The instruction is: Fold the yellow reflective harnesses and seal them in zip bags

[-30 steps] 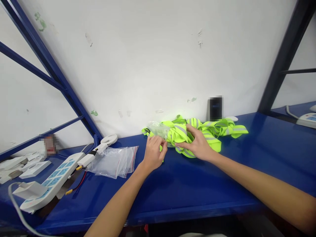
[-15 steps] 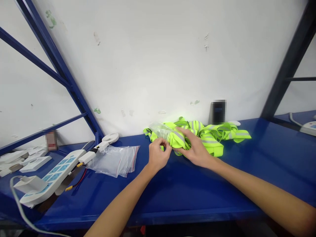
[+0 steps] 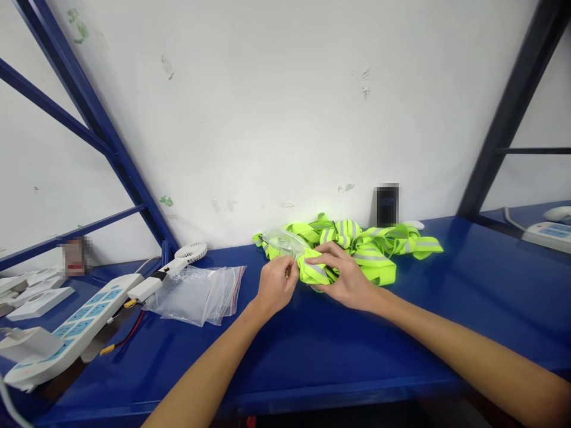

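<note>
A bundled neon-yellow reflective strap [image 3: 314, 271] is between my hands, above the blue table. My right hand [image 3: 347, 278] wraps its fingers round the bundle from the right. At the left end of the bundle, my left hand [image 3: 277, 284] pinches the edge of a clear plastic bag [image 3: 285, 240], which lies against the strap. Behind my hands, more neon-yellow straps with grey stripes [image 3: 375, 249] lie in a loose heap near the wall.
Flat clear zip bags [image 3: 200, 294] lie left of my hands. Farther left are a small white fan [image 3: 191, 252], a power strip [image 3: 75, 327], cables and white boxes [image 3: 41, 303]. A dark upright object [image 3: 387, 205] leans on the wall behind the heap.
The whole scene has shifted slightly left in view. My right fingers have moved over the front of the bundle, and my left pinch now sits close against its left end.
</note>
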The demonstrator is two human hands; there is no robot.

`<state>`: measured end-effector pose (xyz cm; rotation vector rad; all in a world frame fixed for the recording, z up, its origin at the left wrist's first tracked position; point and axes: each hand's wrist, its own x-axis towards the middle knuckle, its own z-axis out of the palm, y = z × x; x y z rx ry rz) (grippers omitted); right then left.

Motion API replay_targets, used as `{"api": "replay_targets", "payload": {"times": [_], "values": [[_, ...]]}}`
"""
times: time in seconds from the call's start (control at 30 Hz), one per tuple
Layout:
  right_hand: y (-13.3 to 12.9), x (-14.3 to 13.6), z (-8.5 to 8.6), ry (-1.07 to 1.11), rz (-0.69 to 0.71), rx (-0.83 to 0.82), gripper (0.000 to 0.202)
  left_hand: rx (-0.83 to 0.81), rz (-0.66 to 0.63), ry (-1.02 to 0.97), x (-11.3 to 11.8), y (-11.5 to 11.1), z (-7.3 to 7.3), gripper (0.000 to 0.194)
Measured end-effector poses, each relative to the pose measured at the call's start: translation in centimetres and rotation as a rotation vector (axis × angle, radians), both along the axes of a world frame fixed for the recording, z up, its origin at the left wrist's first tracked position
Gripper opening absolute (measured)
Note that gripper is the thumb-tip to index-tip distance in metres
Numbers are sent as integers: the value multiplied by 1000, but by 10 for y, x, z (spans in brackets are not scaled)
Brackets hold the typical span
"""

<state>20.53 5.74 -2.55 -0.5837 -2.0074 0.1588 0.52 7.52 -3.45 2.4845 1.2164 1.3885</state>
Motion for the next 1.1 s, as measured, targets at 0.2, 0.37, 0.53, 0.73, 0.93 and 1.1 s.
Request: {"api": "replay_targets", "payload": {"times": [0.2,0.37,0.53,0.73,0.93,1.1], "values": [[-2,4,1,-24,1,13,35,105,16,41,3,-5,-1,26],[1,8,1,-94,-14,83,40,-113,-19,43,3,-5,7,29],[2,7,1,-131,13,132,41,-188,-19,35,1,-3,10,26],[1,5,1,-149,56,76,40,-24,-60,112,0,-3,7,26],[-2,6,5,-236,40,23,46,39,-154,146,-1,-4,7,29],[-5,6,6,-209,-50,29,50,2,-155,126,-1,-5,8,29]]}}
